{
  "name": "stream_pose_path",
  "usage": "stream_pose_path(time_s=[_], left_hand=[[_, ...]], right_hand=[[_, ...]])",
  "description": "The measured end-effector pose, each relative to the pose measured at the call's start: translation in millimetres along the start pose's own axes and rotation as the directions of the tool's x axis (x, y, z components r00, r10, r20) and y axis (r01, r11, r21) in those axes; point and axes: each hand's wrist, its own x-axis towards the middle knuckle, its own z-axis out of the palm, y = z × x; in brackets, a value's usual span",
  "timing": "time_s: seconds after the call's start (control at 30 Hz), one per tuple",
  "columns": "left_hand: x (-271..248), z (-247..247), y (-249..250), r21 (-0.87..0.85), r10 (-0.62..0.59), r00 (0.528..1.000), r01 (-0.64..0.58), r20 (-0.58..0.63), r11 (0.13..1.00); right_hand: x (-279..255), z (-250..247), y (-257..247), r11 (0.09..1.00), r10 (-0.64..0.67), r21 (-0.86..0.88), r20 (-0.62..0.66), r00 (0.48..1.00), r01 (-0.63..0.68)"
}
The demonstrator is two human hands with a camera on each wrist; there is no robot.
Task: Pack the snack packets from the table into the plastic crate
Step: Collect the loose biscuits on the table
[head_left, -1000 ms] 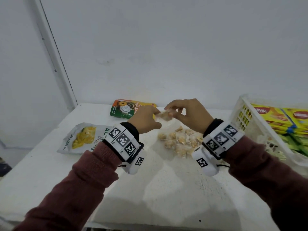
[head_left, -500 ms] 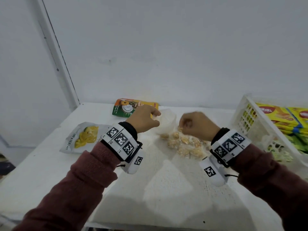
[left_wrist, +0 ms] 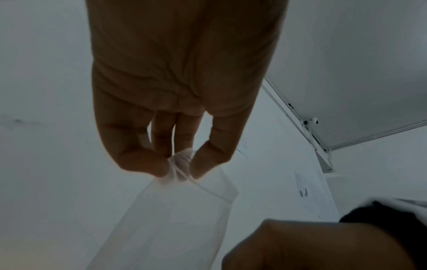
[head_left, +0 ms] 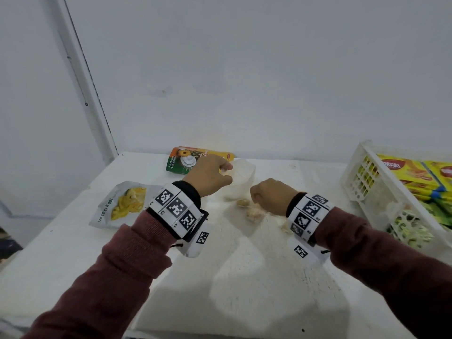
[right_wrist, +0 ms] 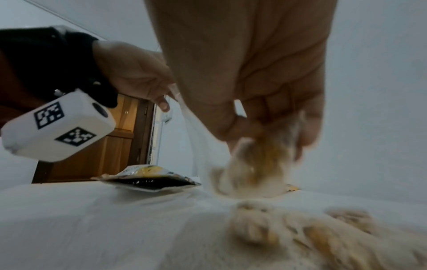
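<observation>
Left hand [head_left: 208, 177] pinches the rim of a clear plastic bag [head_left: 241, 178] held above the table [head_left: 244, 289]. Right hand [head_left: 272, 195], fingers curled, grips small wrapped snacks [right_wrist: 256, 164] from a loose pile [head_left: 254, 212] beside the bag. 2 snack packets [head_left: 124, 204] lie left; the plastic crate [head_left: 362, 177] stands right.

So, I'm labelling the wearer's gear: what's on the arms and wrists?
Both arms wear maroon knit sleeves with black cuffs. Each wrist carries a white band printed with black square markers, with a white marker-tagged camera pod beneath. The hands are bare.
</observation>
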Motion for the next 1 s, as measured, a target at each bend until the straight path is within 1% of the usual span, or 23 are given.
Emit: stream_pose_path(time_s=[0.03,0.07,0.17,0.23,0.3,0.4,0.43,0.47,0.53,0.6,0.63,0.67,0.7,0.77,0.8,0.87,0.93,1.0], left_hand=[[-0.1,0.1,-0.4,0.005,0.002,1.0,-0.002,-0.011,1.0],[-0.2,0.5,-0.3,0.01,0.005,1.0,-0.004,-0.02,1.0],[-2.4,1.4,-0.4,0.016,0.004,1.0,-0.004,-0.023,1.0],[-3.7,0.7,-2.0,0.014,-0.003,1.0,0.004,-0.015,1.0],[-4.1,-1.3,-3.8,0.02,-0.011,1.0,0.011,-0.014,1.0],[-3.4,-2.9,-4.9,0.016,-0.022,1.0,0.023,-0.015,1.0],[-3.4,-3.4,-5.0,0.01,-0.027,1.0,0.027,-0.015,1.0],[-3.4,-4.4,-5.2,0.005,-0.033,0.999,0.033,-0.017,0.999],[-2.7,-6.3,-5.9,0.005,-0.042,0.999,0.042,-0.029,0.999],[-1.9,-7.7,-5.8,0.001,-0.054,0.998,0.054,-0.043,0.999],[-1.3,-8.2,-5.5,-0.004,-0.057,0.997,0.057,-0.047,0.998],[-0.4,-8.4,-4.9,-0.005,-0.056,0.997,0.056,-0.046,0.998],[0.3,-8.4,-4.1,-0.004,-0.051,0.998,0.051,-0.043,0.999],[1.3,-8.2,-2.4,-0.022,-0.042,0.998,0.041,-0.039,0.999],[1.8,-8.2,-1.4,-0.043,-0.039,0.999,0.037,-0.037,0.998],[1.9,-8.2,0.5,-0.074,-0.035,0.999,0.033,-0.027,0.997],[1.3,-8.3,0.8,-0.1,-0.023,1.0,0.022,-0.013,0.995],[0.8,-8.4,0.8,-0.142,-0.01,1.0,0.011,0.008,0.99]], right_hand=[[4.0,-0.3,-2.7,1.0,0.0,0.022,0.014,1.0,0.0],[7.1,0.1,-6.3,1.0,0.009,0.004,0.047,0.999,-0.009],[12.5,7.6,-12.2,0.984,0.071,-0.173,0.16,0.985,-0.043],[15.4,13.9,-10.2,0.95,0.081,-0.313,0.219,0.972,-0.009],[17.7,18.6,-7.5,0.933,0.065,-0.359,0.224,0.972,0.02],[18.0,19.4,-7.1,0.931,0.043,-0.365,0.169,0.985,0.022],[16.7,16.5,-7.0,0.944,0.05,-0.329,0.145,0.988,0.0],[15.3,10.1,-6.1,0.966,0.071,-0.257,0.117,0.991,-0.039],[11.9,-12.9,1.2,0.993,0.111,-0.054,0.043,0.993,-0.108],[5.8,-44.3,10.3,0.984,0.141,0.12,-0.086,0.986,-0.13],[2.2,-59.1,13.2,0.976,0.15,0.183,-0.163,0.975,-0.119],[-1.5,-70.5,14.2,0.967,0.149,0.241,-0.242,0.959,-0.089],[-5.8,-78.9,12.9,0.955,0.128,0.295,-0.317,0.94,-0.03],[-12.8,-84.9,4.3,0.904,0.05,0.404,-0.427,0.903,0.141],[-15.3,-84.3,-1.0,0.877,0.012,0.432,-0.457,0.889,0.21],[-16.3,-77.8,-8.3,0.856,-0.043,0.443,-0.454,0.89,0.268],[-14.2,-69.2,-11.1,0.871,-0.083,0.412,-0.416,0.906,0.269],[-12.6,-62.4,-10.6,0.913,-0.103,0.325,-0.398,0.912,0.245]])
